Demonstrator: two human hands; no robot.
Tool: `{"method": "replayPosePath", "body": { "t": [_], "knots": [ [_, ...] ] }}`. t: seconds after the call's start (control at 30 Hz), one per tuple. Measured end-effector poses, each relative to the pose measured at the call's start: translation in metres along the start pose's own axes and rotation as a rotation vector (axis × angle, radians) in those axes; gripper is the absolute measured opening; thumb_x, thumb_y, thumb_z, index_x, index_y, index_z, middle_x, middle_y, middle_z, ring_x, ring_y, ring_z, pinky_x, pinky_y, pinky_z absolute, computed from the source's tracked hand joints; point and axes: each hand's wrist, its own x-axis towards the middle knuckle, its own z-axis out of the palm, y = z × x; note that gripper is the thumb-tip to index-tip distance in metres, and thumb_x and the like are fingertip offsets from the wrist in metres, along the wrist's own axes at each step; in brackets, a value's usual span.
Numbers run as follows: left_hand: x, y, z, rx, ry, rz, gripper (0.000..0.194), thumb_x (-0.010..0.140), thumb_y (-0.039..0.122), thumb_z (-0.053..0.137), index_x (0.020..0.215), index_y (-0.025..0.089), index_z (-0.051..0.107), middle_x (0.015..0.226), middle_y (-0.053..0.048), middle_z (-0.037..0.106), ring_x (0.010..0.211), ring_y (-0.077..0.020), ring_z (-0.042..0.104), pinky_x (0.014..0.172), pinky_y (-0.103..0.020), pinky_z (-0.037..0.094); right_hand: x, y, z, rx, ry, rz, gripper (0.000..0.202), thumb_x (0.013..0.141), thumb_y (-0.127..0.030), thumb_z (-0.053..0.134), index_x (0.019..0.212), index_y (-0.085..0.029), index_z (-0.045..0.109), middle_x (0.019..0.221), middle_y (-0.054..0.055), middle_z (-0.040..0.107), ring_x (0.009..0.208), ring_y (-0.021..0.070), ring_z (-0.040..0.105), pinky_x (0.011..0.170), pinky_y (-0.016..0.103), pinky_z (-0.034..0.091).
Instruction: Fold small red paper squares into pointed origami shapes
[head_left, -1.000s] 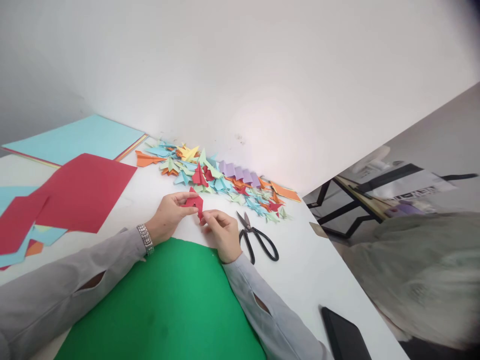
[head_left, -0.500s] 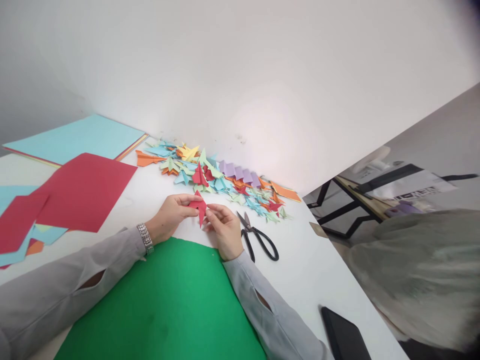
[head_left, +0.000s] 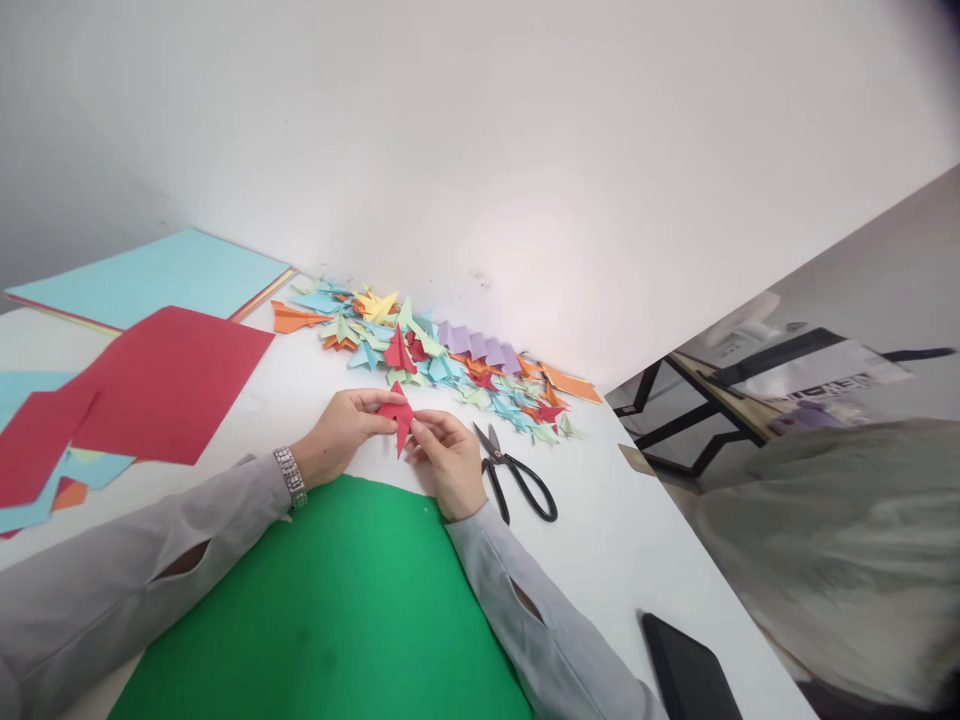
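Note:
Between my two hands is a small red paper plane [head_left: 400,414], its pointed end toward me. My left hand [head_left: 341,430], with a silver watch at the wrist, pinches its left wing between thumb and fingers. The fingertips of my right hand [head_left: 451,462] grip its right side. Just beyond lies a heap of folded paper planes [head_left: 375,335] in blue, green, orange, red and yellow, with a purple pleated row [head_left: 480,345] among them. Black-handled scissors [head_left: 517,475] lie partly spread to the right of my right hand.
A green sheet [head_left: 337,600] lies under my forearms on the white table. At left are red paper [head_left: 180,390] and a stack topped with light blue paper [head_left: 165,275]. A black phone-like device [head_left: 690,670] lies near the right edge. A wall stands behind the heap.
The red paper plane has shifted slightly in my fingers, its near point now a little lower and its wings looking more spread. Both hands have hardly moved.

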Motion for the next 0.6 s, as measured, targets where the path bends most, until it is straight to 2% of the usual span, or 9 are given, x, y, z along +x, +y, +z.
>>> {"method": "replayPosePath", "body": {
  "t": [0.6],
  "knots": [
    [-0.0033,0.0051,0.0036,-0.015,0.005,-0.024,0.030,0.047,0.005,0.071,0.076,0.012,0.073,0.064,-0.002,0.068,0.065,-0.0133,0.059,0.072,-0.030,0.044,0.0004,0.0007,-0.0001,0.000,-0.002,-0.006,0.025,0.065,-0.037,0.076,0.079,-0.018,0.067,0.055,-0.002,0.063,0.047,0.0101,0.057,0.041,0.020,0.045]
  ]
}}
